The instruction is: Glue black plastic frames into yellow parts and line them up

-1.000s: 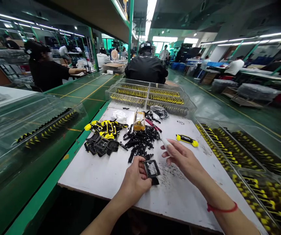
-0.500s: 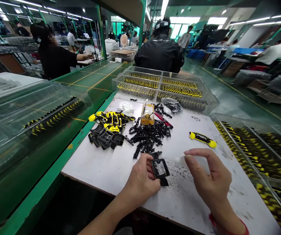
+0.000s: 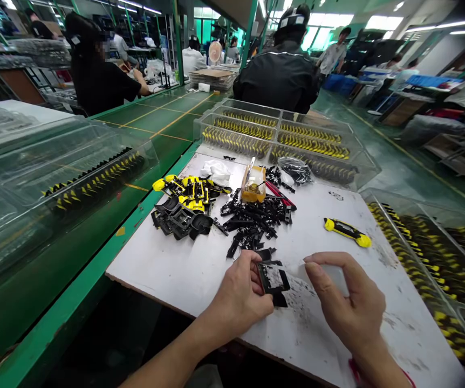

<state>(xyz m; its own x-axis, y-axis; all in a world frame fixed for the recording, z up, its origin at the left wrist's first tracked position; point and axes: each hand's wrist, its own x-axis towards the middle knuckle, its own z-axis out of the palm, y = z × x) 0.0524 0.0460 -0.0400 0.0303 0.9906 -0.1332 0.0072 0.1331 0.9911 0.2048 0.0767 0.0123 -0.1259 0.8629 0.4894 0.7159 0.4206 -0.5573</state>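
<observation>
My left hand (image 3: 245,288) grips a black plastic frame (image 3: 273,277) with a rectangular opening, held tilted just above the white board (image 3: 168,280). To its right, my right hand (image 3: 349,296) is pinched, thumb against forefinger, with a tiny pale tip showing between them that is too small to name. Beyond my left hand lies a heap of small black plastic parts (image 3: 252,221). A yellow-and-black part (image 3: 347,232) rests alone on the board past my right hand. At the left is a pile of black curved housings (image 3: 182,220) below yellow-and-black pieces (image 3: 194,194).
An amber container (image 3: 253,186) stands behind the black heap, beside red sticks (image 3: 280,195) and a plastic bag (image 3: 295,170). Clear trays of yellow-and-black parts stand at the back (image 3: 280,126), right (image 3: 422,269) and left (image 3: 90,180). A person in a black jacket (image 3: 279,75) sits ahead.
The view has shifted, so the board and piles appear farther right and slightly different in height. The black frame in my left hand has tilted. My right hand keeps its pinch.
</observation>
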